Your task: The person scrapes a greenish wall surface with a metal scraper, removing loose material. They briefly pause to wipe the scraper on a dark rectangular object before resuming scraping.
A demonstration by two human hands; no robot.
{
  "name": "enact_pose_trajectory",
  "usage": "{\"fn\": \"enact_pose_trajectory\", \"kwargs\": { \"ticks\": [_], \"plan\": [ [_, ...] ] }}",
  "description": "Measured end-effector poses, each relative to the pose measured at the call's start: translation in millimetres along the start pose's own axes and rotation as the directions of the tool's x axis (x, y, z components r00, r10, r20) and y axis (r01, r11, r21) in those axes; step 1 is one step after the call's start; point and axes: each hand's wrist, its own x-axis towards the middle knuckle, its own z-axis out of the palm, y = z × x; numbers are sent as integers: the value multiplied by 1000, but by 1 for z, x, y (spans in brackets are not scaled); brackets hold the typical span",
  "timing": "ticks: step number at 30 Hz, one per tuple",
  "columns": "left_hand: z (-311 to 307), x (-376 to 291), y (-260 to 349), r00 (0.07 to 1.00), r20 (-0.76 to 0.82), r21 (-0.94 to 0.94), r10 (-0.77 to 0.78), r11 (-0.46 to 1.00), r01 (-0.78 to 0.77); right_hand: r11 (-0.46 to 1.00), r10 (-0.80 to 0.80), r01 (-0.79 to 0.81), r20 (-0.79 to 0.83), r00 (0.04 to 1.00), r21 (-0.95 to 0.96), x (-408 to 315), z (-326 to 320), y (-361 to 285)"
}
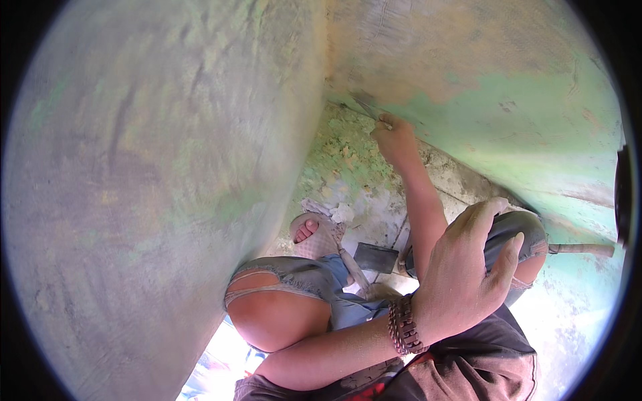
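Note:
My right hand is closed around a thin flat scraper, probably a putty knife. Its blade lies against the lower part of the green-painted wall, close to the corner. Most of its handle is hidden in my fist. Bare tan patches show where the paint is gone above the blade. My left hand, dusty and with a braided bracelet at the wrist, hangs over my right forearm near my right knee. Its fingers are apart and hold nothing.
A second wall rises close on my left. Paint flakes litter the floor along the corner. Near my sandalled foot are crumpled white scraps, a dark rectangular plate and a dusty handle. A stick-like handle juts out beyond my right knee.

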Motion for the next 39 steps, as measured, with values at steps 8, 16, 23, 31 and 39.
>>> {"fn": "enact_pose_trajectory", "kwargs": {
  "ticks": [8,16,23,31,39],
  "plan": [
    [-2,7,12,968,156,-33,-196,978,204,999,-33,30,-80,996,-28,7,-11,19],
    [-4,4,9,981,130,-38,-147,987,153,996,-13,14,-12,1000,90,-18,-20,-6],
    [-3,4,7,980,139,-10,-145,989,148,975,103,-113,64,993,192,-19,-28,-13],
    [-5,5,13,973,142,-7,-183,983,186,989,52,-65,101,994,130,-9,-34,-4],
    [-3,4,7,983,122,-2,-134,991,135,992,113,-121,173,978,33,-4,-41,-27]
  ]
}}
